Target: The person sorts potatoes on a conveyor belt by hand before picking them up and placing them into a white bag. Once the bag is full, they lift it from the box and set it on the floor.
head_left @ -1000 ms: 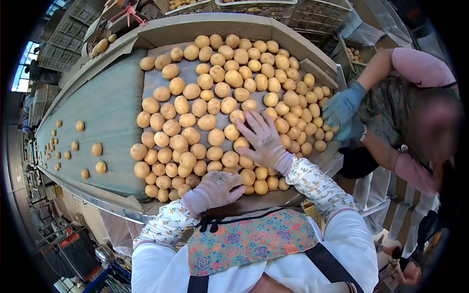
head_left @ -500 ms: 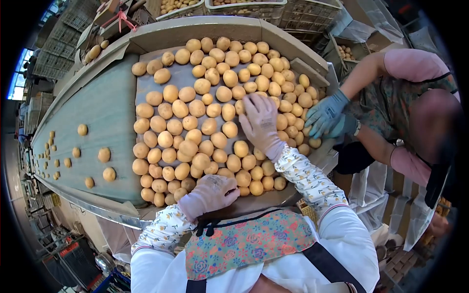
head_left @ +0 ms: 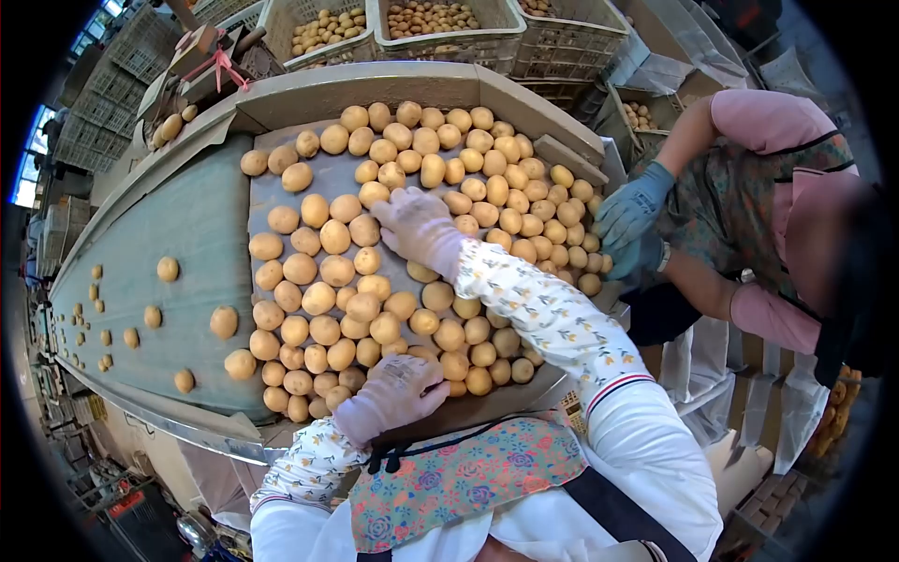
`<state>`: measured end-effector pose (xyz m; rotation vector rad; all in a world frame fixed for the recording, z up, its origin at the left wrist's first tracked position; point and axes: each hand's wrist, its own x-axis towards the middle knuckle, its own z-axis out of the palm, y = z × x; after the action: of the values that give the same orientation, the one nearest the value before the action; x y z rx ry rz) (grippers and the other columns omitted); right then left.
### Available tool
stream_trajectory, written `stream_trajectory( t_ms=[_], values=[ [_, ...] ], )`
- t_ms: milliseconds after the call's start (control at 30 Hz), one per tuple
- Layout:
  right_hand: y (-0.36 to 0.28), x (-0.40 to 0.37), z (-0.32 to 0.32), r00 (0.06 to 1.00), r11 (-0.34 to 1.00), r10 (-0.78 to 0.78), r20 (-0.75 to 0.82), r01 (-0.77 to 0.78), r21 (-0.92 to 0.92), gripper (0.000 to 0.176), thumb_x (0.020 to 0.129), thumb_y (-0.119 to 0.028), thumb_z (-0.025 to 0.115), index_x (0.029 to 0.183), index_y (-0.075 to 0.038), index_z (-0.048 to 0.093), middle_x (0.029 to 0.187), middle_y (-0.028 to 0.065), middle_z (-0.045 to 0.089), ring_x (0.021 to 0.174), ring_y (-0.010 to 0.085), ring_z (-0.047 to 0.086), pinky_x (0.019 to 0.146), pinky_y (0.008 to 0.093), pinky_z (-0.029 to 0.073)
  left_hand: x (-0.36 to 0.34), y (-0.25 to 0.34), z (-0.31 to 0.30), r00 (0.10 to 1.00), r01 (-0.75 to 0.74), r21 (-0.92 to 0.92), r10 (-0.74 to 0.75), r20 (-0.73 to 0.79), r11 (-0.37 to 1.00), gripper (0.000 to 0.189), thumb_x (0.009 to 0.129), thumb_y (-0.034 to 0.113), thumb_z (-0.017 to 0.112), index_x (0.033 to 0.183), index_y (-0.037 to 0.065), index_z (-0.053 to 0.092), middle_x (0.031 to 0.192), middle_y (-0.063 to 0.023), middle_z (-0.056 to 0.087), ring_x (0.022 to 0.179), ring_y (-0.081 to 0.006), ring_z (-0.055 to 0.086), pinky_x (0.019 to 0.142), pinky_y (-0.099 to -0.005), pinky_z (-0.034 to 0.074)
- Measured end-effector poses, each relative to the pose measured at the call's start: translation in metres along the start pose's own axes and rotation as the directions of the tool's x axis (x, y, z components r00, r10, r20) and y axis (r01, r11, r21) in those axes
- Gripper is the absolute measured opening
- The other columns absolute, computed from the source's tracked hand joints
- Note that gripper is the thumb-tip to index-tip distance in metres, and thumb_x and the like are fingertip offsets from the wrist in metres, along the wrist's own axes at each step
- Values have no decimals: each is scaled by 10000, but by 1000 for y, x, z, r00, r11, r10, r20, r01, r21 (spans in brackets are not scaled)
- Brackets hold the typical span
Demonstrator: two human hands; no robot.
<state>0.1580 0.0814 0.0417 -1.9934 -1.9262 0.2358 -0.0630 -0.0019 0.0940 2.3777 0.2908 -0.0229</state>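
Many round yellow-brown potatoes (head_left: 337,271) lie in one layer, crowded together on a grey sorting surface (head_left: 272,197). My right hand (head_left: 417,225), in a pale glove, rests palm down among them near the middle, with fingers stretched towards the left and touching potatoes. Closer to my body, my left hand (head_left: 391,391), gloved the same way, lies at the near edge against the potatoes. Its fingers bend loosely and the thumb stands apart; no held potato shows. Under both palms the view is hidden.
A green conveyor belt (head_left: 178,229) with scattered potatoes joins the surface on the left. Raised edges (head_left: 375,80) border the far side. Crates (head_left: 449,45) of potatoes stand beyond. At right, a co-worker's blue-gloved hands (head_left: 632,211) are by the potatoes.
My right hand has swept left across the potatoes. My left hand stays near the front edge. Potatoes on the belt have come closer to the sorting surface. The camera view has shifted slightly.
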Motion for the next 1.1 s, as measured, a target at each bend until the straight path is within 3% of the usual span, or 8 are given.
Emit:
stream_trajectory(
  t_ms=[67,133,200,233,300,367,500,1100],
  values=[
    [-19,-18,-34,918,972,-234,-319,220,-81,302,864,-244,708,1140,-142,641,957,98,622,865,267,637,753,377,538,-1,-3,-1,1000,-7,-4,7,-17,1000,162,877,227,703,862,91,617,799,-85,617,786,-293,633,731,-402,484],
    [-42,-8,-75,482,861,-459,-747,450,-238,473,816,-210,735,1276,-198,623,988,55,588,763,220,584,660,353,514,-2,-1,-1,998,-22,-14,21,-59,1000,168,869,230,715,863,95,615,800,-82,619,785,-291,636,728,-402,488],
    [-37,19,-137,698,894,-447,-560,366,-257,345,836,-163,676,1179,-196,669,1096,60,641,748,192,601,612,341,505,-1,0,1,998,-19,-8,19,-57,1000,170,876,234,712,861,97,614,799,-85,630,769,-292,645,706,-414,498],
    [-3,63,-144,372,893,-437,-819,287,-346,334,869,-153,644,1203,-159,649,1103,59,661,777,227,630,659,379,533,-2,-1,2,1000,0,-25,0,-14,1000,179,889,246,700,863,92,611,799,-94,635,769,-298,651,698,-422,501],
    [21,93,-142,832,1000,-9,-555,-9,-29,363,887,-213,640,1232,-105,614,1063,94,667,874,288,651,753,433,520,-1,5,-5,989,115,-51,-109,98,992,237,927,317,628,882,85,622,812,-114,656,806,-329,661,732,-442,509],
    [34,87,-128,555,940,-250,-793,335,-62,383,854,-271,656,1198,-103,627,1001,109,661,911,287,649,778,420,486,4,3,-13,973,179,-15,-175,149,984,289,952,358,584,891,78,622,817,-129,673,814,-344,671,739,-457,515],
    [27,8,-28,971,968,-61,-230,114,225,498,864,-360,668,1278,-93,594,1146,171,638,1104,349,604,962,461,448,-5,1,-5,963,207,54,-214,163,977,314,969,375,559,881,79,611,784,-138,690,752,-340,684,677,-468,517],
    [7,-135,23,975,956,-45,-217,105,275,703,833,-405,719,1401,-49,510,1439,195,473,1311,398,467,1074,551,370,-11,-7,6,948,170,-2,-163,273,986,287,965,370,556,915,103,650,799,-131,695,775,-334,686,697,-470,518]
  ],
)
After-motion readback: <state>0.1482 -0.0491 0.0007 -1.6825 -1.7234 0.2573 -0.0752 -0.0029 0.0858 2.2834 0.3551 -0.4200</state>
